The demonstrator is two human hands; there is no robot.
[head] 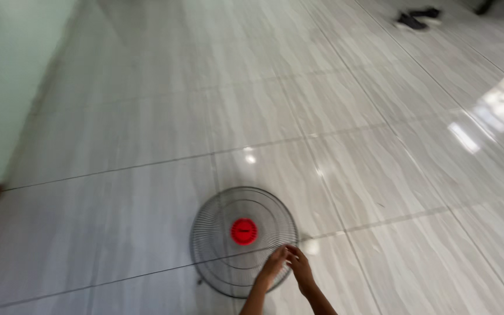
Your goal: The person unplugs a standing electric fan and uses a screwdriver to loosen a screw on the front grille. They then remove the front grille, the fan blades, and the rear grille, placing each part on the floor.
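Both my left hand (273,265) and right hand (298,265) pinch the rim of a round wire fan guard (244,240), thin dark spokes around a red centre cap (244,231). It lies flat on glossy grey-veined tiles (351,146). Dark footwear (416,18) sits far off. My forearms reach forward, fingertips meeting.

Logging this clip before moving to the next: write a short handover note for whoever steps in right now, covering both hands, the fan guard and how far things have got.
Left hand: at the near right rim of the fan guard, fingers bent over the wires; grip unclear.
Right hand: beside the left, at the same rim.
Fan guard: round wire grille with a red centre cap, lying on the tiled floor.
Done: both hands have reached the guard.
Left: the guard is not yet off the floor.
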